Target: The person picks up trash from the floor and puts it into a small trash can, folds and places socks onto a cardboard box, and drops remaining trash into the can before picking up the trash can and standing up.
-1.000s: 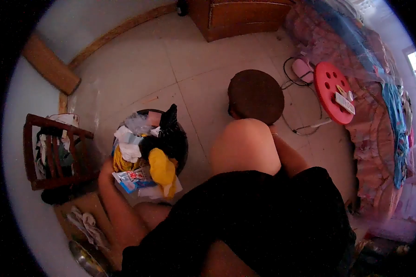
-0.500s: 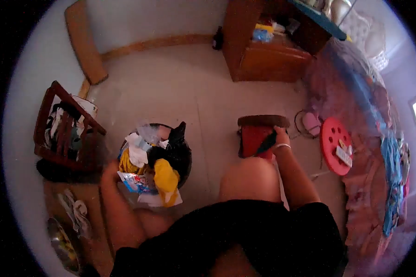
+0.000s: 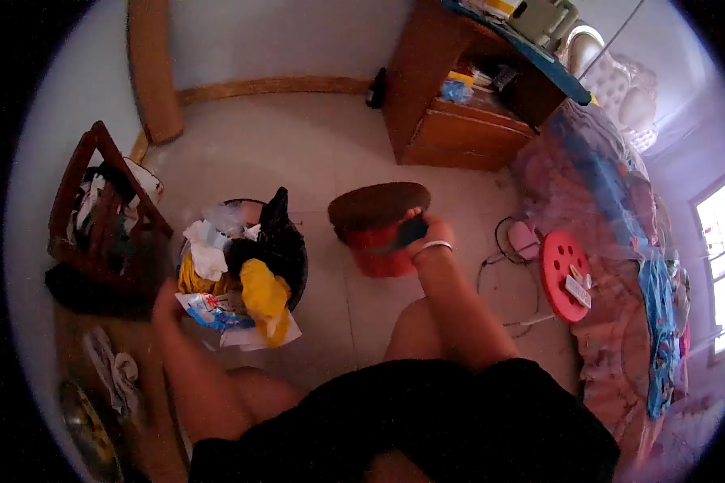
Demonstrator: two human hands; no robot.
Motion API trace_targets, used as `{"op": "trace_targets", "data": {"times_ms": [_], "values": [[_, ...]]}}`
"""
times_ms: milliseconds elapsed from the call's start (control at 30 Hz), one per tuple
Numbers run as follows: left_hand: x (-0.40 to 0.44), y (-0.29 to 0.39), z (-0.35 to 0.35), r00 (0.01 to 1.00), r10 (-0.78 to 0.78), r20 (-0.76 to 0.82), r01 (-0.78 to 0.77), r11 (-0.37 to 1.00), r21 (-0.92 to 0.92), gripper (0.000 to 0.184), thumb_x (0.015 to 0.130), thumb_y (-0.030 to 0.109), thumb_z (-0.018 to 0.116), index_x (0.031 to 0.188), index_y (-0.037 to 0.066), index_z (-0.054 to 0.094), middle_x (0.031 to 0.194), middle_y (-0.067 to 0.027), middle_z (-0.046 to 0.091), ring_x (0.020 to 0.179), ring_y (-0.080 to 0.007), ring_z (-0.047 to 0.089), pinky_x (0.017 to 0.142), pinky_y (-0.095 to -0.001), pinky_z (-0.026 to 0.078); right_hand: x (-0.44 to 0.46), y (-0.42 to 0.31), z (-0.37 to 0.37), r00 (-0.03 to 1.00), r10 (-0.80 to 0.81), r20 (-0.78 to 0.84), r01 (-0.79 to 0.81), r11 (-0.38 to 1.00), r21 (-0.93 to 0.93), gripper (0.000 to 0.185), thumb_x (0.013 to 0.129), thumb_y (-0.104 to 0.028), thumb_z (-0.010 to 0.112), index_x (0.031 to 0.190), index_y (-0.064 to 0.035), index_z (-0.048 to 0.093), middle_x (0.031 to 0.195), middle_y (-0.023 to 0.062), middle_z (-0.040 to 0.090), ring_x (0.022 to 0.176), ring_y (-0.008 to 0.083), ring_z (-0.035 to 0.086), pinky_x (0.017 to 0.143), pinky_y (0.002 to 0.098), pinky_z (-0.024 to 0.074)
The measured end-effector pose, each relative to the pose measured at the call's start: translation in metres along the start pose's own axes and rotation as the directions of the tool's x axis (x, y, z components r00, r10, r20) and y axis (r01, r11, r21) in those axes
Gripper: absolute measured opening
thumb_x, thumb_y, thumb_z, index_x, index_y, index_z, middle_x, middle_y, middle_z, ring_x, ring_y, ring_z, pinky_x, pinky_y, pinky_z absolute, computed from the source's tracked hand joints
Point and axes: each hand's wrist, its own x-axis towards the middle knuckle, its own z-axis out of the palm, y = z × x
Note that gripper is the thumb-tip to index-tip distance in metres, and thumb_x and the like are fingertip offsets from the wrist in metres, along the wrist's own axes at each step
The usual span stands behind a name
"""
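My left hand (image 3: 167,302) is at the left rim of a round dark bin (image 3: 301,274) and appears to grip it; its fingers are mostly hidden. Heaped in the bin are a yellow bag (image 3: 263,298), a black plastic bag (image 3: 274,216), white crumpled paper (image 3: 205,256) and a blue-and-white packet (image 3: 211,310). My right hand (image 3: 425,233), with a white bangle at the wrist, is closed round the dark handle of a red thing (image 3: 383,262) with a broad dark brown top (image 3: 380,203). Its kind is unclear.
A wooden chair (image 3: 109,217) holding cloth stands at left, near a low board (image 3: 149,386) with cloth on it. A wooden cabinet (image 3: 467,137) is ahead. Right, a red stool top (image 3: 557,274) with a remote sits beside a draped bed (image 3: 608,346) and cables.
My right hand has swung the red thing leftward, closer to the bin, and its brown top now shows wider. The bin and my left hand have shifted slightly left. The camera view has tilted.
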Motion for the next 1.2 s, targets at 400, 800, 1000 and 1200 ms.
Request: {"op": "trace_targets", "data": {"times_ms": [400, 800, 1000, 1200], "values": [[-0.002, -0.016, -0.017, 0.99, 0.095, -0.105, -0.096, 0.995, -0.003, 0.031, 0.081, 0.018, 0.053, 0.104, -0.002, 0.057, 0.097, -0.0174, 0.062, 0.079, -0.0282, 0.062, 0.065, -0.0402, 0.05, 0.027, 0.056, -0.028, 0.965, 0.261, 0.018, -0.154, 0.623, -0.767, 0.018, 0.086, -0.012, 0.051, 0.099, -0.0008, 0.055, 0.077, 0.007, 0.058, 0.069, 0.0197, 0.057, 0.064, 0.0339, 0.0482], [-0.075, -0.031, 0.029, 0.991, -0.012, -0.132, -0.003, 0.993, -0.116, 0.031, 0.08, 0.017, 0.054, 0.104, -0.002, 0.057, 0.096, -0.0172, 0.062, 0.079, -0.028, 0.062, 0.064, -0.0405, 0.051, -0.027, 0.069, -0.007, 0.915, 0.404, -0.021, 0.02, -0.097, -0.995, 0.029, 0.084, -0.032, 0.055, 0.098, -0.0077, 0.059, 0.064, 0.0036, 0.057, 0.056, 0.0118, 0.055, 0.053, 0.0272, 0.0444], [-0.152, 0.0, 0.033, 0.986, -0.041, -0.164, 0.008, 0.98, -0.196, 0.03, 0.08, 0.017, 0.054, 0.103, -0.002, 0.057, 0.096, -0.0171, 0.062, 0.078, -0.0279, 0.062, 0.064, -0.0406, 0.051, -0.047, 0.04, -0.055, 0.943, 0.278, 0.184, 0.251, -0.23, -0.94, 0.031, 0.082, -0.037, 0.055, 0.091, -0.0079, 0.063, 0.064, 0.0043, 0.057, 0.054, 0.0109, 0.053, 0.051, 0.0275, 0.0433], [-0.212, 0.065, 0.009, 0.972, 0.0, -0.236, -0.055, 0.973, -0.224, 0.03, 0.08, 0.017, 0.055, 0.103, -0.002, 0.057, 0.095, -0.0169, 0.062, 0.078, -0.0278, 0.062, 0.063, -0.0408, 0.051, -0.08, -0.026, -0.134, 0.985, -0.111, 0.132, 0.079, -0.392, -0.917, 0.034, 0.075, -0.034, 0.059, 0.093, -0.0055, 0.062, 0.083, 0.0169, 0.063, 0.078, 0.0345, 0.061, 0.069, 0.0413, 0.0469]]}}
